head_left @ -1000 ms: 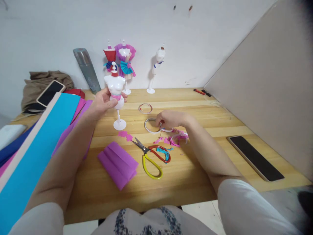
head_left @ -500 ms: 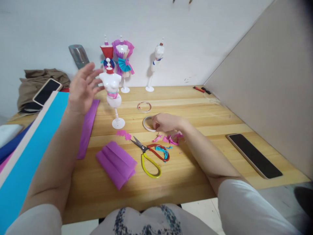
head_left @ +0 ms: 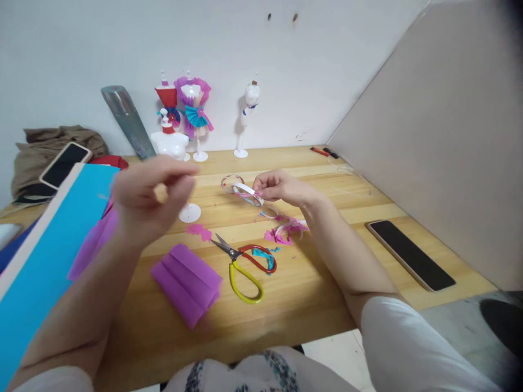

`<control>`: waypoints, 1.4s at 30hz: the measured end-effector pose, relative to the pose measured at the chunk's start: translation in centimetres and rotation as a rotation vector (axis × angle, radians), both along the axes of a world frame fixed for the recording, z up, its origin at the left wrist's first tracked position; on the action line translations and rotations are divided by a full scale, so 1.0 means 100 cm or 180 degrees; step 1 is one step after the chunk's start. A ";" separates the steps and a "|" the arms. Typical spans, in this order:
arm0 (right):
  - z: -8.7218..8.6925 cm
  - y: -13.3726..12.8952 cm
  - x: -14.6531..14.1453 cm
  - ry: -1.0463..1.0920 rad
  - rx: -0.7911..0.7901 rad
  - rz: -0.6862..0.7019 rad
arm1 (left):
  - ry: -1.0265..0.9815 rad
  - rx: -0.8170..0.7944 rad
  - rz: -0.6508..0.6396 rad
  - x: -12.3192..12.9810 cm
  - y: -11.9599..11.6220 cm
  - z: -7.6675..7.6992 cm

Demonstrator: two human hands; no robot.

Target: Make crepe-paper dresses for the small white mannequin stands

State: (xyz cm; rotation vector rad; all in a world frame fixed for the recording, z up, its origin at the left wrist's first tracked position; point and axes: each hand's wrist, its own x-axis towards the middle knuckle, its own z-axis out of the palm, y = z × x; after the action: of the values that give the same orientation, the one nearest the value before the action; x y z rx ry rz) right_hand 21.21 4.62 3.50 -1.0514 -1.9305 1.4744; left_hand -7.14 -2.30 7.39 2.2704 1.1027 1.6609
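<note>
My right hand (head_left: 281, 188) pinches a roll of white tape (head_left: 247, 190) just above the wooden table. A scrap of pink shows on the roll near the fingertips. Further left my left hand (head_left: 153, 193), blurred, hovers before a small white mannequin (head_left: 169, 144) with a red neck band. Its thumb and forefinger curve with a gap between them and nothing visible held. The hand hides the mannequin's waist; its round base (head_left: 190, 213) shows below. Scissors (head_left: 232, 255) with one red and one yellow handle lie partly open by folded purple paper (head_left: 187, 284).
Another tape roll (head_left: 232, 182) lies behind the held one. Pink scraps (head_left: 288, 228) litter the table (head_left: 318, 305). Dressed mannequins (head_left: 196, 114) stand along the wall, near a tilted bottle (head_left: 127, 120). A phone (head_left: 409, 254) lies right; blue sheets (head_left: 61, 250) lie left.
My right hand has lifted the white tape roll off the table. My left hand has moved down and right, its spread fingers curling in front of the mannequin. The view has shifted slightly.
</note>
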 end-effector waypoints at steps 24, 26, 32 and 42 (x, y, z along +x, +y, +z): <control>0.013 -0.029 -0.032 -0.0253 0.0468 -0.0586 | 0.0574 -0.0723 -0.0499 0.048 0.014 -0.047; 0.013 -0.031 -0.035 -0.0367 0.0504 -0.0615 | 0.0797 -0.0376 -0.0445 0.050 0.014 -0.052; 0.011 -0.032 -0.038 -0.0577 0.0501 -0.0502 | 0.0721 -0.0545 -0.0509 0.058 0.014 -0.060; 0.005 -0.020 -0.029 -0.0551 0.0483 -0.0598 | -0.1034 -0.2032 -0.0596 0.060 0.014 -0.046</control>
State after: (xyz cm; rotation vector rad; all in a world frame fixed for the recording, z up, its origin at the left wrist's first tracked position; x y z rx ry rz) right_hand 18.33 2.58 4.03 -1.2862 -1.9639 1.1494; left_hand -1.09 -0.92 2.76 1.5871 1.0954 1.2953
